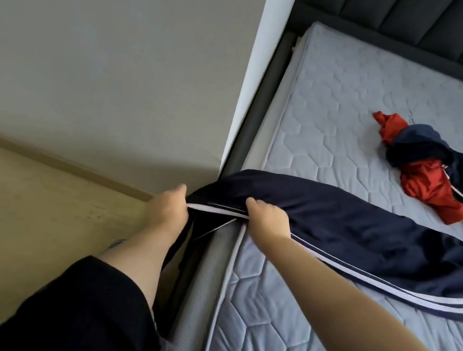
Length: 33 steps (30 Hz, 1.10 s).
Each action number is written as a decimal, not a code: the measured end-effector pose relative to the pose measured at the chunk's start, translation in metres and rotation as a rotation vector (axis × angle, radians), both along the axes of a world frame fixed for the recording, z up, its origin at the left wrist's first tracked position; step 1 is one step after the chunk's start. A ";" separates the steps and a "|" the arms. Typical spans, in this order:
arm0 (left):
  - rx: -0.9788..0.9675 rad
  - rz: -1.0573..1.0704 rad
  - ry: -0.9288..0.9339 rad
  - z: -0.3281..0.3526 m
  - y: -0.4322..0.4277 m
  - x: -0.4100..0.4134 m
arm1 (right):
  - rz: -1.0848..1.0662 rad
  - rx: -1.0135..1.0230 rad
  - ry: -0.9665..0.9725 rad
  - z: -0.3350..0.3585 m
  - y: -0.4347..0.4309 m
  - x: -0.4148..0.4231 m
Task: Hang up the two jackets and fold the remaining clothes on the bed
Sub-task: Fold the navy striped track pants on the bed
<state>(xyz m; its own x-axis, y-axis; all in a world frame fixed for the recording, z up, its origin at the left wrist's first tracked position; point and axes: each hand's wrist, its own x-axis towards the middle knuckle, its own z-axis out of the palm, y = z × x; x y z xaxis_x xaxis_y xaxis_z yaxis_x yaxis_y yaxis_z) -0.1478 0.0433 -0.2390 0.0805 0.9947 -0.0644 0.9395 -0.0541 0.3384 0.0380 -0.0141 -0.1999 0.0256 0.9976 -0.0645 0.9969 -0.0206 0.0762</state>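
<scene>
Navy garment (366, 224) with white side stripes lies stretched across the near part of the mattress (339, 101), one end pulled over the left edge of the bed beside the wall corner, the other end running off the right of the view; whether it is one of the two jackets or track trousers you cannot settle from here. Judge it as light, limp and slick, a shiny synthetic that will slide on itself and droop wherever it is unsupported; take it by the striped edge or a seam, where the cloth is doubled and gives your fingers something to bite on, and keep the two grips apart so the span between them stays taut. Your left hand (167, 208) has its fingers curled round the striped edge just off the side of the bed; your right hand (269, 215) grips the same edge a little further in, knuckles up, with the white stripe drawn straight between the two. A second heap, the red and navy garment (422, 166), sits bunched further up the mattress, well apart from both hands, untouched.
</scene>
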 end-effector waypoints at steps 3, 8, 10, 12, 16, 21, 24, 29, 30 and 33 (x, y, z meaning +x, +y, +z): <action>0.193 0.204 -0.211 0.016 0.008 -0.013 | -0.071 0.219 0.101 0.020 0.009 0.014; -0.136 0.031 0.120 0.014 -0.007 -0.013 | 0.008 0.344 0.171 0.025 -0.001 0.020; -0.532 -0.068 0.248 0.000 -0.022 -0.012 | 0.080 0.203 0.112 0.013 -0.009 0.015; -0.620 -0.243 0.254 -0.014 -0.034 -0.002 | 0.136 0.055 0.053 -0.005 -0.017 0.010; -0.333 -0.389 0.128 -0.013 -0.043 0.013 | 0.036 -0.032 0.076 -0.027 -0.032 0.001; -0.131 -0.404 0.129 -0.010 -0.040 0.022 | 0.117 0.066 0.092 -0.021 -0.039 -0.003; -0.189 -0.347 0.154 -0.014 -0.044 0.032 | 0.063 -0.069 0.041 -0.014 -0.036 -0.004; -0.227 -0.325 0.141 -0.013 -0.040 0.028 | -0.012 -0.304 0.154 -0.004 -0.033 -0.004; -0.187 -0.328 0.126 -0.010 -0.039 0.026 | -0.024 -0.334 0.187 -0.003 -0.033 -0.005; -0.064 -0.233 0.005 0.003 -0.032 0.016 | -0.108 -0.227 0.240 0.011 -0.027 0.002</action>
